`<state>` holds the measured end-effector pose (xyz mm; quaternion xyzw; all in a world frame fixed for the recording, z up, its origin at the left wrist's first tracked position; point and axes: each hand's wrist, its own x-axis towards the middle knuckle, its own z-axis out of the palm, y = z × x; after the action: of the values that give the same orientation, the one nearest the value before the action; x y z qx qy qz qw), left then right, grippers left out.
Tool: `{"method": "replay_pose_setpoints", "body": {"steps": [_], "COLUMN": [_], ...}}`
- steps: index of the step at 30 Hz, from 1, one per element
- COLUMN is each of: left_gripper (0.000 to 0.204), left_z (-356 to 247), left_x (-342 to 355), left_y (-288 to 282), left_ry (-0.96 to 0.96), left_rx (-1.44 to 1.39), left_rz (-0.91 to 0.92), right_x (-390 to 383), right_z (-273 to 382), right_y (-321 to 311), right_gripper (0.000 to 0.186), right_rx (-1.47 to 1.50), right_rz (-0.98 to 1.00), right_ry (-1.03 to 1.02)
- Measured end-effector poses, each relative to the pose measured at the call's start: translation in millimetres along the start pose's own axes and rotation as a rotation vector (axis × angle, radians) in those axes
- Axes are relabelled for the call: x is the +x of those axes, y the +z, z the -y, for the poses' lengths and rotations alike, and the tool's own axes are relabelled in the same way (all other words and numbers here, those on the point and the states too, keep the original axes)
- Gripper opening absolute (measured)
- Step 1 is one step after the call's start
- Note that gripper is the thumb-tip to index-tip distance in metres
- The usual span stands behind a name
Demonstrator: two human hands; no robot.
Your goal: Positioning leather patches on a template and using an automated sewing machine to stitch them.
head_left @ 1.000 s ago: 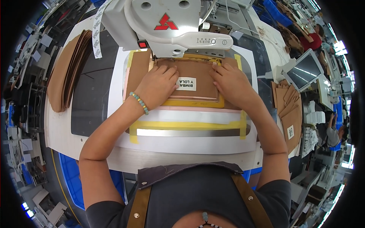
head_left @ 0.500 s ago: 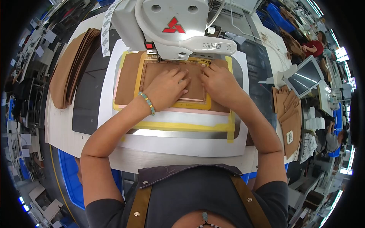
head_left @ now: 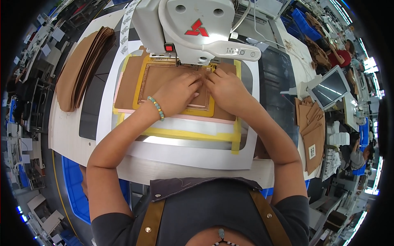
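Observation:
A flat piece of brown fabric (head_left: 126,93) lies beneath a white sewing machine head (head_left: 197,11). A yellow rectangular frame (head_left: 141,78) surrounds its middle part, with a thin inner border along the opening. My left hand (head_left: 177,93) rests palm down on the fabric inside the frame, fingers loosely spread toward the needle area. Beside it, my right hand (head_left: 227,91) lies over the frame's right side, fingers bent down onto the fabric; its thumb is hidden. The fingertips of both hands nearly meet. Underneath is a white sheet (head_left: 197,158) with yellow tape strips (head_left: 184,133).
A stack of brown fabric pieces (head_left: 82,74) lies at the table's left. More brown pieces (head_left: 310,131) are at the right, below a tilted screen (head_left: 329,87). A blue bin (head_left: 76,188) stands under the table's left edge. Other people work at the far right.
The white sheet, frame and fabric have shifted left relative to the machine head. Both hands stay on the work, and my right hand has come closer to my left.

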<state>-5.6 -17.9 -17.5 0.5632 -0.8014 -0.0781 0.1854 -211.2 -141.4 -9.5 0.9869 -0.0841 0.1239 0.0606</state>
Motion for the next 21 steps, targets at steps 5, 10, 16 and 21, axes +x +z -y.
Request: {"method": "replay_pose_setpoints", "body": {"steps": [5,10,16,21], "left_gripper": [0.04,0.043,0.04,0.046], "left_z": [8.3,18.7,30.8,23.6], "left_x": [-2.5,-9.8,-47.4,-59.9], "left_y": [2.1,-7.1,-55.1,-41.5], "left_ry": [0.03,0.04,-0.092,-0.029], "left_rx": [0.076,0.089,-0.063,-0.186], "left_rz": [-0.04,-0.064,-0.046,0.093], "right_x": [-4.3,-21.4,-38.4,-17.1], "right_z": [4.2,5.0,6.2,24.3], "right_y": [-7.7,-28.5,-31.7,-25.2], "right_gripper": [0.033,0.025,0.027,0.036], "right_rx": [0.068,0.214,0.291,0.24], "right_rz": [-0.007,0.009,0.043,0.063], "right_ry": [-0.016,0.008,0.04,-0.01]}}
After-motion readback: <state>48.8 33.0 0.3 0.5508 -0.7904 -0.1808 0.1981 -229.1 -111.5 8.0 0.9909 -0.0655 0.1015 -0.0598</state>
